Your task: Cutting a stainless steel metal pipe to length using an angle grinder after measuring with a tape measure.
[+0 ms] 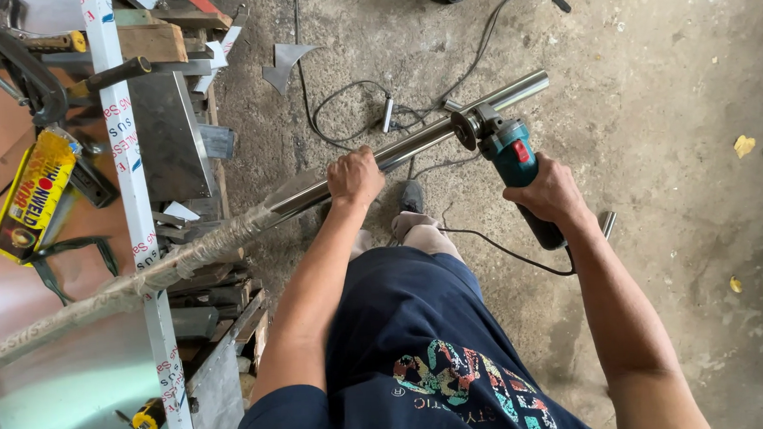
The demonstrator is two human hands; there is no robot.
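Yellow flat package (31, 196) lies left of taped white strip (125, 141).

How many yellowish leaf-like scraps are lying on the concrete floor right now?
2. One yellow scrap lies at upper right of the floor; a smaller scrap sits lower, right of the right hand's forearm. Others may be hidden under the person.
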